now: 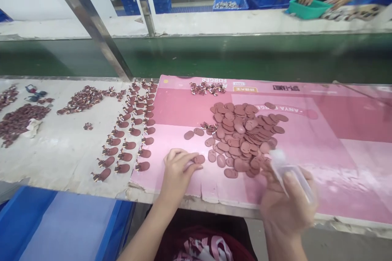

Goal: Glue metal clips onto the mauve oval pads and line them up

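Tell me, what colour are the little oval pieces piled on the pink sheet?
The oval pieces are a dull reddish brown, seen best in the head view.

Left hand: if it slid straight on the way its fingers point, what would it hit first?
The left hand points right; its fingertips already touch a single brown oval piece. Beyond that, probably the pile of oval pieces.

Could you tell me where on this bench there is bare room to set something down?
The pink sheet is bare right of the oval pile, out to its right edge. A smaller bare patch lies between the pile and the rows of finished pieces. The white cover is bare near its front edge. It is crowded around the pile, where the left hand and right hand work.
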`<action>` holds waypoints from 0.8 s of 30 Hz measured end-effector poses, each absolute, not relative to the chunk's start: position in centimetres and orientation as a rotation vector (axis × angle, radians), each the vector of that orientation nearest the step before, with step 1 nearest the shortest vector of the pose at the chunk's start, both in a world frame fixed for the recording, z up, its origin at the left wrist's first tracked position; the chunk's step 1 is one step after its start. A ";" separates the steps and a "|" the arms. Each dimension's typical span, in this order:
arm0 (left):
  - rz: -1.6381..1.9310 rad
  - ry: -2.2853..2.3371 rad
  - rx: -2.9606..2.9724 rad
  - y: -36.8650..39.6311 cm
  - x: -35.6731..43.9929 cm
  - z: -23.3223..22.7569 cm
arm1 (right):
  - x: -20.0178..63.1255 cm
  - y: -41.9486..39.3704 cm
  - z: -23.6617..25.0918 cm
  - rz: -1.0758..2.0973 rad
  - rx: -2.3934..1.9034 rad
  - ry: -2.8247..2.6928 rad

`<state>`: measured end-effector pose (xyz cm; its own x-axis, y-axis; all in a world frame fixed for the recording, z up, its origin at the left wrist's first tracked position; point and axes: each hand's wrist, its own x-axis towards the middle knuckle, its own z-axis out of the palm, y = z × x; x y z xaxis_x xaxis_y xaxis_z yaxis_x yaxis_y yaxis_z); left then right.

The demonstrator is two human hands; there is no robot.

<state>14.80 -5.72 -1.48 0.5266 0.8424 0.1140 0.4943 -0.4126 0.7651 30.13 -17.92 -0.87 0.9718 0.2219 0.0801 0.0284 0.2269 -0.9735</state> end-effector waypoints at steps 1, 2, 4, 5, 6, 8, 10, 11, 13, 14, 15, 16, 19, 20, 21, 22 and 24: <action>0.646 1.084 2.086 -5.7 14.8 -1.5 | 31.1 -18.3 -0.5 0.078 -1.331 -0.176; 0.638 1.086 2.092 -5.6 14.8 -1.4 | 32.1 -18.7 -0.2 0.019 -1.331 -0.140; 0.629 1.082 2.109 -5.6 14.7 -1.4 | 33.9 -19.4 0.3 -0.056 -1.407 -0.130; 0.631 1.074 2.118 -5.5 14.7 -1.4 | 34.7 -19.7 0.4 -0.071 -1.465 -0.132; 0.637 1.062 2.126 -5.5 14.6 -1.4 | 35.4 -20.0 0.4 -0.068 -1.537 -0.121; 0.658 1.041 2.141 -5.5 14.5 -1.4 | 36.4 -20.4 0.1 -0.018 -1.693 -0.071; 0.670 1.035 2.151 -5.5 14.5 -1.4 | 36.9 -20.6 -0.4 0.046 -1.810 -0.024; 0.671 1.036 2.154 -5.5 14.5 -1.3 | 37.0 -20.7 -0.6 0.062 -1.848 -0.010; 0.673 1.036 2.157 -5.5 14.4 -1.3 | 36.5 -21.1 -0.9 0.039 -1.887 -0.050; 0.675 1.035 2.154 -5.5 14.4 -1.3 | 36.1 -21.3 -1.0 -0.023 -1.904 -0.109; 0.678 1.036 2.147 -5.5 14.4 -1.3 | 35.6 -21.4 -1.0 -0.136 -1.912 -0.191; 0.683 1.040 2.137 -5.6 14.4 -1.3 | 35.0 -21.6 -0.9 -0.292 -1.898 -0.290; 0.697 1.060 2.099 -5.7 14.5 -1.4 | 33.2 -21.3 -0.5 -0.758 -1.807 -0.592; 0.703 1.064 2.089 -5.7 14.5 -1.4 | 32.7 -20.7 -0.3 -0.790 -1.807 -0.701; 0.706 1.064 2.079 -5.7 14.5 -1.4 | 32.3 -19.9 0.0 -0.728 -1.841 -0.820; 0.707 1.061 2.069 -5.7 14.4 -1.4 | 32.0 -18.8 0.2 -0.578 -1.912 -0.939; 0.707 1.049 2.050 -5.8 14.4 -1.3 | 31.7 -16.0 0.6 -0.171 -2.058 -1.117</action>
